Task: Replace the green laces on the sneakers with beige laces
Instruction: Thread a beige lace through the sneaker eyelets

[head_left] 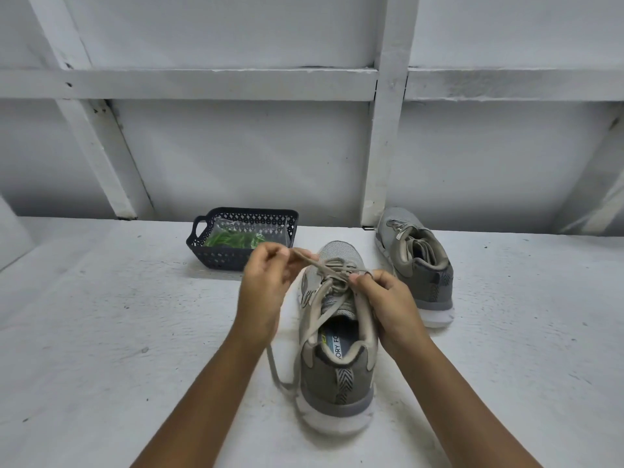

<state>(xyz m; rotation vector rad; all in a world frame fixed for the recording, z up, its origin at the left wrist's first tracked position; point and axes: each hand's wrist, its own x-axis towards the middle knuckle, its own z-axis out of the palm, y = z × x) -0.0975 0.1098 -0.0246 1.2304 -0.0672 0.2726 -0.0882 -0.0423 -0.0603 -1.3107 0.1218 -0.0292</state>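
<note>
Now your left hand (265, 282) pinches beige lace (305, 258), drawn up-left; right hand (385, 298) pinches strand at upper eyelets of near sneaker (337, 376), mid-tabletop (135, 332). Pull evenly, lace flat, shoe braced. Loose tail loops beside heel: snag risk. Basket (216, 256) with bagged green laces (229, 238) just behind left hand; second sneaker (418, 265) right rear, apart.

Bare makeshift work corner, exact kind of room unclear. Rough white-painted worktop (101, 315), scuffed and speckled. At 12 o'clock a white board wall (236, 157) braced with painted wooden battens (385, 130): upright, crosswise, slanted at 10 o'clock. On the worktop: dark plastic basket (216, 256) at 11 o'clock, sneakers (334, 376) centre and 1 o'clock.
</note>
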